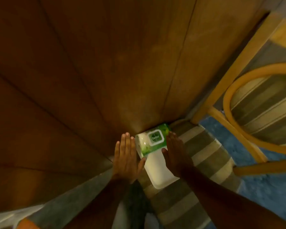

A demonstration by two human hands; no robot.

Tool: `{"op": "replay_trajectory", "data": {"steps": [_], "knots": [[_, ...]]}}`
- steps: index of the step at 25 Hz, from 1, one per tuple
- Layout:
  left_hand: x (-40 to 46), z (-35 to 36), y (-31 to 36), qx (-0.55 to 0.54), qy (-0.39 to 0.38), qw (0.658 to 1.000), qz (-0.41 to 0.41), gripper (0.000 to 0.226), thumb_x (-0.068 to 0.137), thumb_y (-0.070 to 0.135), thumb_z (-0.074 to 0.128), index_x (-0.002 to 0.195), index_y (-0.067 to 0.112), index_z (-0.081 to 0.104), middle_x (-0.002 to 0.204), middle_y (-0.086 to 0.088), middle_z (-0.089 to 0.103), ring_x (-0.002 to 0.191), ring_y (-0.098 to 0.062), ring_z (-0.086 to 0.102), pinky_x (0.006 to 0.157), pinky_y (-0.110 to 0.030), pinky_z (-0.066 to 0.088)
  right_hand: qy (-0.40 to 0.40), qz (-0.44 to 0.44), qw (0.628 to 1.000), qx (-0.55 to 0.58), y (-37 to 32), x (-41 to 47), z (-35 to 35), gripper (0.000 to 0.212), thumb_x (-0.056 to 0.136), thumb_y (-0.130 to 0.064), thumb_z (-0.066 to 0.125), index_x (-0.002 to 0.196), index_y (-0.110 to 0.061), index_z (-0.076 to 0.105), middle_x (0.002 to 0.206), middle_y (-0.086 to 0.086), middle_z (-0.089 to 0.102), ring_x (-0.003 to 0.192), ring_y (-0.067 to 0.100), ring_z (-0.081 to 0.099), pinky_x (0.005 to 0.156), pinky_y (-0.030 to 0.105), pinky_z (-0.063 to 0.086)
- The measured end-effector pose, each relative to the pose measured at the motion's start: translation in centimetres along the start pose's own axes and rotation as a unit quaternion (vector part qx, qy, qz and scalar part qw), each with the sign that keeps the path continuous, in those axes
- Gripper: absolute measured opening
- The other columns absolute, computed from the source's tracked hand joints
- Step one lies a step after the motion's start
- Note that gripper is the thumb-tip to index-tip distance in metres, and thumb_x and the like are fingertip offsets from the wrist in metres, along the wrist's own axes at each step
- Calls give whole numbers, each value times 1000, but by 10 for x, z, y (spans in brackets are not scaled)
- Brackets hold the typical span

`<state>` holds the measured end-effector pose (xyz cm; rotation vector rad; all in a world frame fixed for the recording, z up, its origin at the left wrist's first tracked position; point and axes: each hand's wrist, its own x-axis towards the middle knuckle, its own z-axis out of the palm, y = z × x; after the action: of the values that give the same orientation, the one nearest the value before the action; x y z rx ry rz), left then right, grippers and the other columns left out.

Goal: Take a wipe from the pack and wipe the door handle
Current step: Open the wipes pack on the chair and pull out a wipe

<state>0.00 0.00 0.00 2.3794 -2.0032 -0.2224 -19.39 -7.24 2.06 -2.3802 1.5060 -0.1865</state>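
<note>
Pack of wipes [153,145] lies on the floor against the foot of the wooden door [92,71]; green and white wrapper, green label flap closed, contents not visible. Left hand [125,156] flat, fingers extended, thumb touching the pack's left edge. Right hand [176,156] flat, fingers extended along the pack's right edge, thumb on the white part. Neither hand is closed around it. Striped rug [205,156] under the pack; blue floor [262,187] to the right. Wooden chair [234,116] far right. Door handle out of view.
</note>
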Motion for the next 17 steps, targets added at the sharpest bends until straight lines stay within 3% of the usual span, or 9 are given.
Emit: {"op": "replay_trajectory", "data": {"steps": [2,6,10,14,17], "knots": [[21,41,13,6,-4,1000,20,85,93,60,27,152,-2,28,160,-26,28,149,-39,26,120,-52,19,-64,11,998,-4,26,23,33,58,98,-30,46,148,-5,32,154,17,36,144,31,30,118,45,24],[55,100,29,10,-72,997,2,77,99,49,20,157,2,0,167,-21,-2,155,-35,-3,123,-48,-1,-118,-86,988,-49,50,80,77,56,96,-8,50,148,-3,31,156,18,32,146,32,24,121,42,14],[74,130,29,26,-111,993,-26,75,101,46,20,157,2,-4,167,-19,-9,154,-34,-9,124,-48,-4,-179,-145,961,-155,54,118,90,63,87,-9,61,146,-4,37,152,17,40,139,35,36,117,43,26],[79,144,32,38,-124,991,-43,73,101,44,19,156,3,-8,167,-18,-11,154,-33,-11,124,-47,-3,-193,-171,942,-214,49,133,91,52,79,-18,71,128,-8,56,130,13,60,118,33,57,100,44,49],[80,148,36,37,-128,990,-49,73,101,43,20,156,4,-9,167,-17,-12,154,-33,-11,123,-47,-6,-204,-200,924,-253,42,150,88,29,83,-24,66,108,-9,67,110,12,70,99,31,67,82,43,55]]}}
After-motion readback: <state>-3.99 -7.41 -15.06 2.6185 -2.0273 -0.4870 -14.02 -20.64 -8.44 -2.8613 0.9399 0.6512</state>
